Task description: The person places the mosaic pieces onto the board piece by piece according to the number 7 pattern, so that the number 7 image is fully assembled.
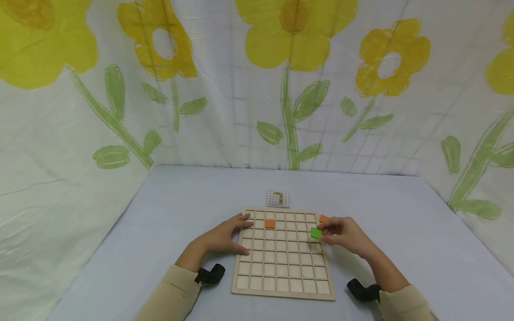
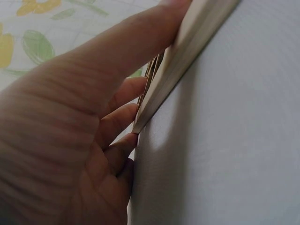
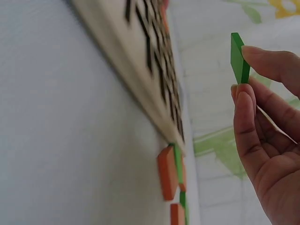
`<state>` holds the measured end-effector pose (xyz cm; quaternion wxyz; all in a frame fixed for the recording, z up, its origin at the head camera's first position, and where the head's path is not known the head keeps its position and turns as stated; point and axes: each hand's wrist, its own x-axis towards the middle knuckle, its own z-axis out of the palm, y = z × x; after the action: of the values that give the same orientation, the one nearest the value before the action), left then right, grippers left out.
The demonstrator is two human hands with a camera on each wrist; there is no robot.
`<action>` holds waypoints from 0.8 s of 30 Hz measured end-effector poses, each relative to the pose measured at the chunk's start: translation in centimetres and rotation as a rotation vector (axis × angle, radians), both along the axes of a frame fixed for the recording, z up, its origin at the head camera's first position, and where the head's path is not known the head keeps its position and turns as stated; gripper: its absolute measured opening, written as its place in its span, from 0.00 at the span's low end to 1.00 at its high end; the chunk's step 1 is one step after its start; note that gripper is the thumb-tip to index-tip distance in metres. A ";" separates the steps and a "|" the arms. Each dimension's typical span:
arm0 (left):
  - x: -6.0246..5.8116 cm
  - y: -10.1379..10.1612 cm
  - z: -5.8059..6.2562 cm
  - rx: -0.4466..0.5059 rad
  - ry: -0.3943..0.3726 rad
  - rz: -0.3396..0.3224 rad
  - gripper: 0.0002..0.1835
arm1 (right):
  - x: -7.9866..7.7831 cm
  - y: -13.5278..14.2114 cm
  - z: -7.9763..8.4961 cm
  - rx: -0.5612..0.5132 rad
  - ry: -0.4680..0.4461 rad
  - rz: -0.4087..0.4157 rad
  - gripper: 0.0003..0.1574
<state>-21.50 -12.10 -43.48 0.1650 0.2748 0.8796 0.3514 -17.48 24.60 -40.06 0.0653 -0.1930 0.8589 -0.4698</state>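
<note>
A wooden grid board (image 1: pixel 283 294) lies flat on the table, with one orange square tile (image 1: pixel 270 224) in a cell of an upper row. My left hand (image 1: pixel 225 236) rests on the board's left edge, thumb and fingers spread along it; in the left wrist view the fingertips (image 2: pixel 131 138) touch the rim. Between thumb and fingertips, my right hand (image 1: pixel 345 235) pinches a green square tile (image 3: pixel 239 58), held above the board's right side. The right wrist view shows that tile tilted on edge, apart from the board.
Several loose orange tiles (image 3: pixel 168 173) and green tiles (image 3: pixel 178 161) lie beside the board's upper right corner, partly behind my right hand in the head view. A small pattern card (image 1: pixel 277 198) lies beyond the far edge. A flower-painted curtain (image 1: pixel 225 111) hangs behind the table.
</note>
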 end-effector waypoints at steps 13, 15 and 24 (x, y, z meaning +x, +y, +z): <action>0.0 -0.1 0.0 0.010 -0.003 0.007 0.43 | -3.0 -2.9 0.3 -0.010 0.062 0.077 0.17; 0.0 -0.1 0.1 0.012 -0.004 0.007 0.43 | -3.3 -3.3 0.3 -0.013 0.055 0.082 0.17; 0.0 -0.1 0.0 0.012 0.003 -0.007 0.43 | -4.4 -4.6 0.1 -0.026 0.054 0.117 0.17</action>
<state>-21.47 -12.23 -43.45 0.1634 0.2792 0.8768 0.3556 -21.85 19.99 -39.93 0.0670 -0.2562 0.8415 -0.4710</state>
